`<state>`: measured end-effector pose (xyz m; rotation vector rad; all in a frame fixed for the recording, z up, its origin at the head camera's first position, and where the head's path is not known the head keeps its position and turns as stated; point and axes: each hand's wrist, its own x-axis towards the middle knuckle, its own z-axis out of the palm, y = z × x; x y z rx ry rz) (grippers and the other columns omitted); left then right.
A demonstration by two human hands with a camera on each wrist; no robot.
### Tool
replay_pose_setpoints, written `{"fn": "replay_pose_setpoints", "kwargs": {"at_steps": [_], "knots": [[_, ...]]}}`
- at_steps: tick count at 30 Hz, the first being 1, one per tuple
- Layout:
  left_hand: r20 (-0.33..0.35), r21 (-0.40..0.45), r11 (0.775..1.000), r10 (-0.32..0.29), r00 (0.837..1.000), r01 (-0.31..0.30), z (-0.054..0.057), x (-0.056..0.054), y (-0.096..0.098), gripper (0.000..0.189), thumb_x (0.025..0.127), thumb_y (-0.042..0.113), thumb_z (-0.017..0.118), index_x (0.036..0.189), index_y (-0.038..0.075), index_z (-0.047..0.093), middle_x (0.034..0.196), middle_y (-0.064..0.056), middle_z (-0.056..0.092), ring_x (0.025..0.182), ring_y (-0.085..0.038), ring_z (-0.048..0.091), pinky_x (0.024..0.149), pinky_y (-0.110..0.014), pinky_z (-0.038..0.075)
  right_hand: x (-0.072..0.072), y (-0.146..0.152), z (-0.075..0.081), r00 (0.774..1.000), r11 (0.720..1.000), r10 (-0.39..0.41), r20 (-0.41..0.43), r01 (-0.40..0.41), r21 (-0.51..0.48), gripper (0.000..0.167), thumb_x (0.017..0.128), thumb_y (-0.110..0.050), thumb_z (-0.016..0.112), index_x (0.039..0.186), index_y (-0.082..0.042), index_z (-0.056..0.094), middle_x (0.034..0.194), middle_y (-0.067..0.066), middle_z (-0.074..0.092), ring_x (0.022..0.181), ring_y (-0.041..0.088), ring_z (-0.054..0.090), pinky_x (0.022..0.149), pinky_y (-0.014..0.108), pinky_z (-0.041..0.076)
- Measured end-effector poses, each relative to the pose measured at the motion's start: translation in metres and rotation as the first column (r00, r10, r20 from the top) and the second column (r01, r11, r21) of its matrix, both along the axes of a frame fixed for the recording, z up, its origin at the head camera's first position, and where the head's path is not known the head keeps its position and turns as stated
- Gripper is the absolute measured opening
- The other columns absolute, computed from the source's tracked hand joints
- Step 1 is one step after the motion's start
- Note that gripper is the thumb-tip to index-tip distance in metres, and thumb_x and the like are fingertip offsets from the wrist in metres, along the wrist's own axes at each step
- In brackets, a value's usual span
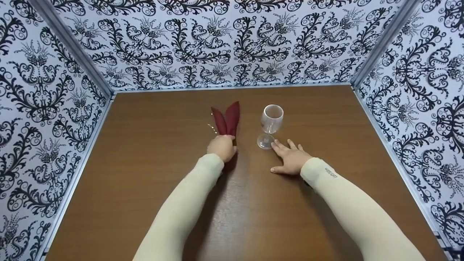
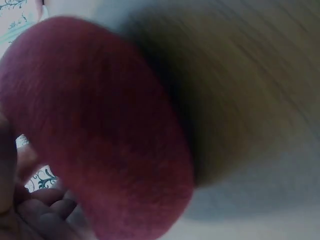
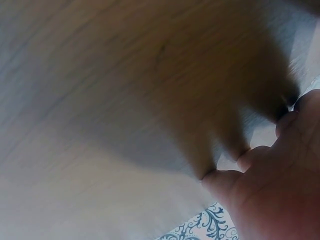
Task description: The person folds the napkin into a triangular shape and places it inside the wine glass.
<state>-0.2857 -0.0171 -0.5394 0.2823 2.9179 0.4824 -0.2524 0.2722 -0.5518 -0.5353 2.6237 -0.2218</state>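
Note:
A dark red folded cloth napkin stands out past my left hand in two pointed leaves. That hand grips its lower part, and in the left wrist view the napkin's rounded red end fills much of the picture beside curled fingers. A clear stemmed wine glass stands upright to the right of the napkin. My right hand lies spread with its fingers straight, the fingertips at the glass's foot; whether they touch it I cannot tell. In the right wrist view the fingertips meet the wooden surface.
A thin gold beaded strand shows left of the napkin. The brown wooden table is enclosed by black-and-white patterned walls at the back and both sides, with grey metal edging at the corners.

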Motion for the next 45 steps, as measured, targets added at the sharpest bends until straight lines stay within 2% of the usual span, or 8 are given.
{"fn": "replay_pose_setpoints", "kwargs": {"at_steps": [6,10,15,20,26,36,40,45], "knots": [[0.031,0.092,0.996,0.0,1.0,-0.003,0.001,-0.004,-0.01,0.051,0.099,0.014,0.058,0.148,0.029,0.061,0.137,-0.017,0.069,0.126,-0.033,0.065,0.1,-0.048,0.057,-0.002,0.001,-0.004,1.0,1.0,0.002,-0.006,-0.002,-0.001,0.108,0.093,-0.073,0.063,0.171,-0.019,0.011,0.179,0.004,0.006,0.161,0.054,0.002,0.121,0.079,0.011],[0.035,0.165,0.986,-0.042,0.998,0.036,0.006,-0.009,-0.015,0.051,0.101,0.011,0.051,0.15,0.023,0.062,0.141,-0.013,0.068,0.134,-0.031,0.058,0.107,-0.041,0.053,-0.002,0.001,-0.004,1.0,1.0,-0.003,-0.007,0.003,-0.007,0.108,0.092,-0.072,0.064,0.171,-0.019,0.012,0.179,0.004,0.006,0.16,0.054,0.002,0.121,0.079,0.011],[0.008,0.262,0.965,-0.035,0.999,0.031,0.011,-0.01,-0.021,0.048,0.105,0.018,0.057,0.153,0.017,0.057,0.146,-0.014,0.064,0.137,-0.03,0.056,0.115,-0.041,0.047,-0.001,0.0,-0.002,1.0,1.0,-0.007,0.001,0.007,-0.007,0.108,0.092,-0.072,0.063,0.171,-0.019,0.011,0.179,0.005,0.006,0.16,0.055,0.002,0.121,0.08,0.01],[0.032,0.368,0.93,-0.023,0.999,0.009,0.021,-0.007,-0.026,0.062,0.104,0.027,0.063,0.163,0.019,0.043,0.144,-0.02,0.055,0.133,-0.032,0.057,0.114,-0.046,0.048,-0.002,0.0,-0.002,1.0,1.0,-0.011,0.026,0.011,-0.002,0.109,0.093,-0.072,0.063,0.171,-0.019,0.008,0.179,0.005,0.002,0.16,0.054,-0.002,0.121,0.08,0.006],[0.058,0.434,0.901,-0.015,0.998,-0.011,0.031,-0.006,-0.033,0.077,0.097,0.018,0.063,0.167,0.022,0.032,0.153,-0.023,0.045,0.141,-0.033,0.05,0.113,-0.046,0.047,-0.002,0.001,-0.002,1.0,1.0,-0.005,0.02,0.005,-0.002,0.108,0.093,-0.071,0.063,0.171,-0.018,0.01,0.178,0.006,0.003,0.16,0.055,0.0,0.121,0.08,0.008],[-0.014,0.609,0.787,0.13,0.991,-0.095,0.039,-0.008,-0.032,0.081,0.094,0.013,0.077,0.164,0.025,0.039,0.158,-0.025,0.045,0.145,-0.035,0.049,0.117,-0.045,0.046,0.0,0.0,-0.001,1.0,1.0,0.002,0.005,-0.002,0.0,0.108,0.093,-0.07,0.064,0.171,-0.017,0.011,0.179,0.006,0.005,0.16,0.055,0.001,0.12,0.081,0.009],[-0.074,0.647,0.756,0.19,0.979,-0.098,0.042,-0.008,-0.029,0.08,0.092,0.013,0.078,0.163,0.021,0.042,0.144,-0.023,0.055,0.122,-0.03,0.059,0.108,-0.042,0.05,-0.001,0.0,-0.002,1.0,1.0,0.005,-0.005,-0.005,0.003,0.107,0.094,-0.07,0.063,0.171,-0.017,0.012,0.179,0.006,0.005,0.16,0.056,0.002,0.12,0.081,0.01],[-0.117,0.719,0.689,0.251,0.961,-0.093,0.05,-0.005,-0.023,0.078,0.092,0.014,0.078,0.162,0.015,0.044,0.134,-0.022,0.057,0.103,-0.025,0.059,0.093,-0.036,0.056,0.001,-0.001,0.002,1.0,1.0,0.003,-0.003,-0.003,0.004,0.106,0.094,-0.069,0.064,0.171,-0.017,0.012,0.179,0.006,0.005,0.16,0.056,0.002,0.12,0.081,0.009]]}}
